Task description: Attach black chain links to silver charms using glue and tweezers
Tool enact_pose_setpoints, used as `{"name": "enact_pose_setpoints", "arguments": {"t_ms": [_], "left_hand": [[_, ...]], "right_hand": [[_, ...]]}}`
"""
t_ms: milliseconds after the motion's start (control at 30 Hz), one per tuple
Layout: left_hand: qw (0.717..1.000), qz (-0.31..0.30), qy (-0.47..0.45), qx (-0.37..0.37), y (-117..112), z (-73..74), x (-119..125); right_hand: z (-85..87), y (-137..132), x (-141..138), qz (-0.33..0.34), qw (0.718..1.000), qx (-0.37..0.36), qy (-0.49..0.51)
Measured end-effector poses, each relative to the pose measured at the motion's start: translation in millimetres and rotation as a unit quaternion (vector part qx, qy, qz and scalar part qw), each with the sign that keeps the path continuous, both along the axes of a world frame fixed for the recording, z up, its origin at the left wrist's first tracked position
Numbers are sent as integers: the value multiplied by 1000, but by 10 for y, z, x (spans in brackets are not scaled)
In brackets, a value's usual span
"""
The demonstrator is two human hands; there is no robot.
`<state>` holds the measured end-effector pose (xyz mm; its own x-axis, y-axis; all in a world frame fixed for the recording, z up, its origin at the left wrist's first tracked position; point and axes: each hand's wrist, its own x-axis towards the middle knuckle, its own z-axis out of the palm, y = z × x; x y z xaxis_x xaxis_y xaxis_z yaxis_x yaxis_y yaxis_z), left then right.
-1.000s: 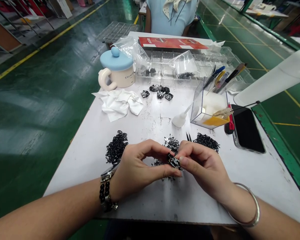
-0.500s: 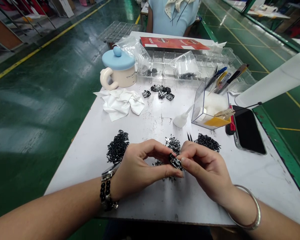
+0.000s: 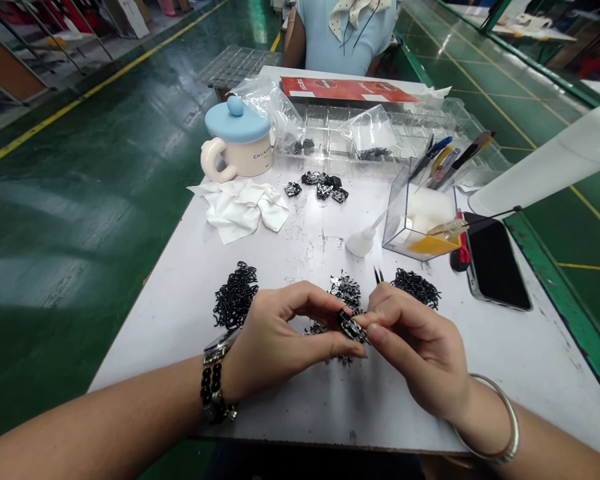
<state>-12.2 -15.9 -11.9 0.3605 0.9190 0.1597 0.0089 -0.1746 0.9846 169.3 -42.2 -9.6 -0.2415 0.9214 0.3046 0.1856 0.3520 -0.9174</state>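
My left hand pinches a small black part with shiny metal pieces between thumb and fingers, above the table. The right hand is closed at the part's right edge, its index fingertip touching it. Anything tiny between that finger and thumb is hidden. Two dark pointed tips, like tweezers, show just beyond the right knuckles; the rest is covered. Under and behind the hands lies a pile of small silver metal pieces. Piles of small black curved pieces lie to the left and right.
Several similar black parts lie farther back. Around them are a white cloth, a lidded mug, a white squeeze bottle, a clear pen box and a phone. A person in light blue sits opposite.
My right hand has shifted slightly right, its thumb drawing back from the black part. The left hand keeps the part in nearly the same place.
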Motion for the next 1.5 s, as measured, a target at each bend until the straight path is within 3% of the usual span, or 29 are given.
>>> {"name": "enact_pose_setpoints", "arguments": {"t_ms": [300, 733, 833, 1000, 1133, 1300, 1500], "left_hand": [[1000, -8, -4, 11, -8, 5, 6], [999, -6, 16, 27, -22, 23, -1], [999, -6, 13, 41, -27, 6, -10], [997, -10, -4, 79, -12, -44, -23], [996, -14, -9, 87, -9, -55, -33], [997, -36, -39, 52, -9, -34, -30], [995, -39, -81, -51, 31, 52, 6]], "right_hand": [[37, 11, -1, -2, 992, 119, -52], [39, -47, -24, -9, 977, 193, -91], [55, -44, -24, -14, 979, 187, -85], [92, -25, 4, 3, 991, 116, -60], [102, -19, 15, 5, 990, 129, -65], [130, -11, 3, -1, 978, 186, -88], [126, -10, 6, -57, 952, 260, -154]]}}
